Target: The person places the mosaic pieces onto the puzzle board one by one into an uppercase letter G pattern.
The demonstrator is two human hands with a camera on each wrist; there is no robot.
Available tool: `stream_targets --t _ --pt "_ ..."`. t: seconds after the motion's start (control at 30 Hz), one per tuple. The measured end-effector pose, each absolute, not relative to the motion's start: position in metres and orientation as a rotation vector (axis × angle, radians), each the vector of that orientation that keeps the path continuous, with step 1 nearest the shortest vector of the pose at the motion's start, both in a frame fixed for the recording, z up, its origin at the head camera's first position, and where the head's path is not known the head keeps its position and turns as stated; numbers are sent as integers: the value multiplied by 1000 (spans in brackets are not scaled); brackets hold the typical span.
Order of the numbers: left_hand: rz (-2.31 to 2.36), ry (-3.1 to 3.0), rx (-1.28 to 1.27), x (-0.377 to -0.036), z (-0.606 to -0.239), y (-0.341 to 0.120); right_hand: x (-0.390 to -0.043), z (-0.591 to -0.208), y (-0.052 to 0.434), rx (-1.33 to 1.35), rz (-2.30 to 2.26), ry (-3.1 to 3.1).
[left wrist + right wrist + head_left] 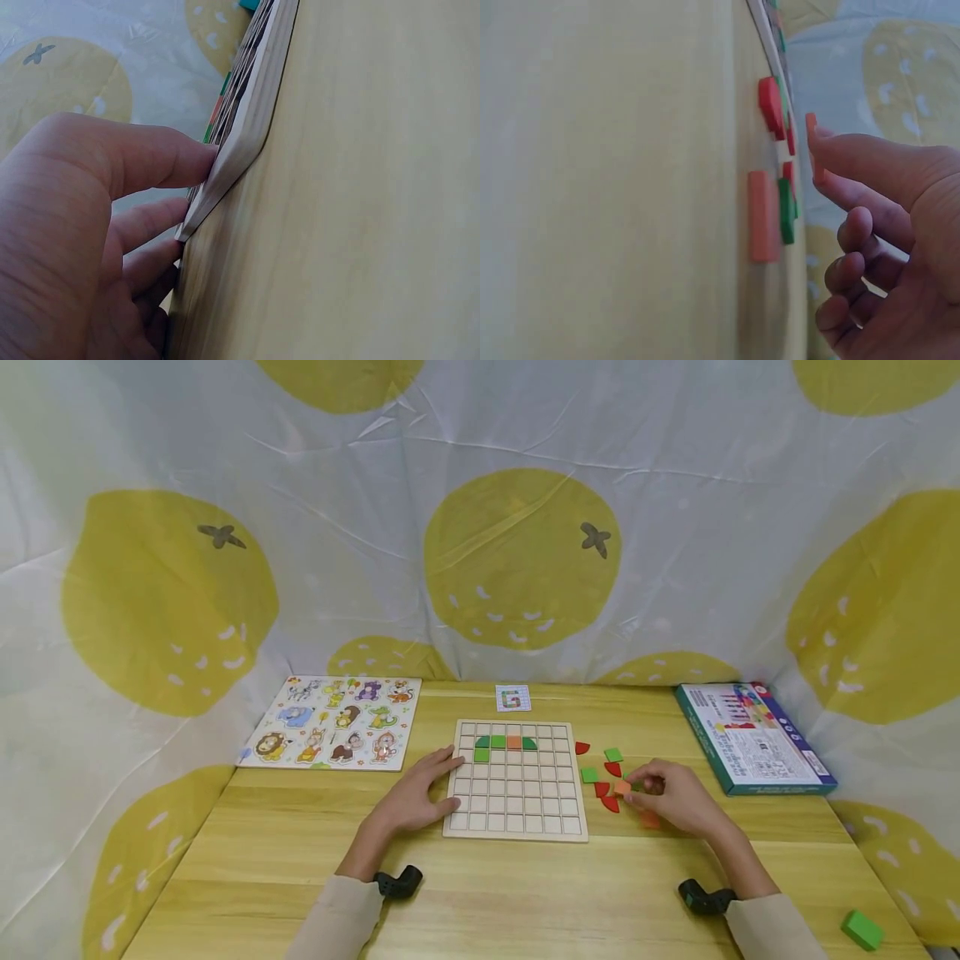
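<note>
- Head view: the right hand [678,800] pinches a small orange tile [622,787] between thumb and fingertips, just off the right edge of the grid board [516,779], which lies near the middle of the table [300,860]. The tile looks like thin painted wood: light, stiff and a little slick, so I judge it is best taken by its opposite edges, as here. Loose red and green pieces [600,774] lie around it, and another orange piece [649,819] is half hidden under the hand.
- Head view: the left hand [416,793] rests with fingers straight against the board's left edge, clamped on nothing. An animal puzzle [330,722] lies toward the table's far left corner, a small card [513,697] sits at the far edge, a box [753,739] is near the right edge, and a green block [861,929] is at the near right corner.
- Left wrist view: fingertips [191,161] touch the board's [247,127] rim. The grid face is seen edge-on, so its cells cannot be made out.
- Right wrist view: the tile [811,146] shows only as a thin sliver against a fingertip; the thumb is out of view. The lower fingers curl loosely. The table pieces [769,105] blur and overlap, so their shapes are hard to tell.
</note>
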State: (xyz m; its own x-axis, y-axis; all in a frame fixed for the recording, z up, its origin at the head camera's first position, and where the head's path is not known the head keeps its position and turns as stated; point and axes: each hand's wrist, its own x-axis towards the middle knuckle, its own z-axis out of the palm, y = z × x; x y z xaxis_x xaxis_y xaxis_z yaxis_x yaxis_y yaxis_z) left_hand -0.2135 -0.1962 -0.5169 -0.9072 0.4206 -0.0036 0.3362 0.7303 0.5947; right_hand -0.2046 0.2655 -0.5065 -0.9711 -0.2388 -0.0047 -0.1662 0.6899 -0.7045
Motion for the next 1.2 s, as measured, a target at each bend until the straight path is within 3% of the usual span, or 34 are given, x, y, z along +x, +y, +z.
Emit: stream_targets --t 1.2 --pt "900 2809 652 -213 -514 -195 -247 -485 148 -658 -1260 2734"
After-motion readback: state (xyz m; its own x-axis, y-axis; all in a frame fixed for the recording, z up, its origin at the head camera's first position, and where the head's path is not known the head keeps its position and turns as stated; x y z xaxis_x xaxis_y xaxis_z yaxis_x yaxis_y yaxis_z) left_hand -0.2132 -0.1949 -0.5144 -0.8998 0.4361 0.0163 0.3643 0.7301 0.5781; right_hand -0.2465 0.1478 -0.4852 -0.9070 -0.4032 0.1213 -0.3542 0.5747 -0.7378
